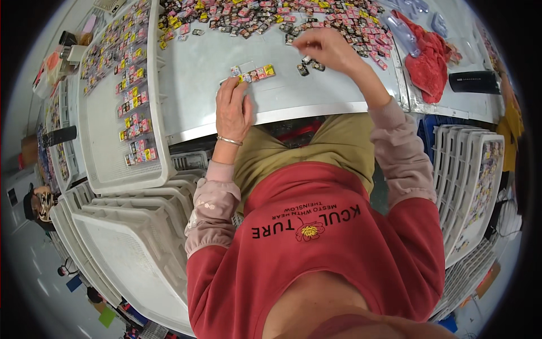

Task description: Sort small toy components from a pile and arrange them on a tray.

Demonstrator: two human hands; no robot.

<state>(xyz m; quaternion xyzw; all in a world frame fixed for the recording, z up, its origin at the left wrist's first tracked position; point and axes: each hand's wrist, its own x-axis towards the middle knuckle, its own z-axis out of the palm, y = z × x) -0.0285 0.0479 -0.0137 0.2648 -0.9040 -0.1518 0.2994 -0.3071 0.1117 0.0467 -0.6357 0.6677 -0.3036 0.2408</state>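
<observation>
My left hand (232, 107) lies at the near part of the metal table, fingers stretched out and thumb apart. Its fingertips touch the left end of a clear plastic case (244, 78) holding a row of small pink, yellow and white blocks. To the right, my right hand (328, 50) hovers at the near edge of a heap of similar small blocks (243, 17). Its fingers are bent together, and whatever may be between them is hidden. Several loose black blocks (303, 70) lie just below that hand.
At left, a white plastic tray (101, 164) carries rows of filled clear cases (135, 125). Stacked white trays (121, 248) stand below it, with more crates (460, 186) at right. A red cloth (426, 68) and a black cylinder (474, 82) occupy the table's right side.
</observation>
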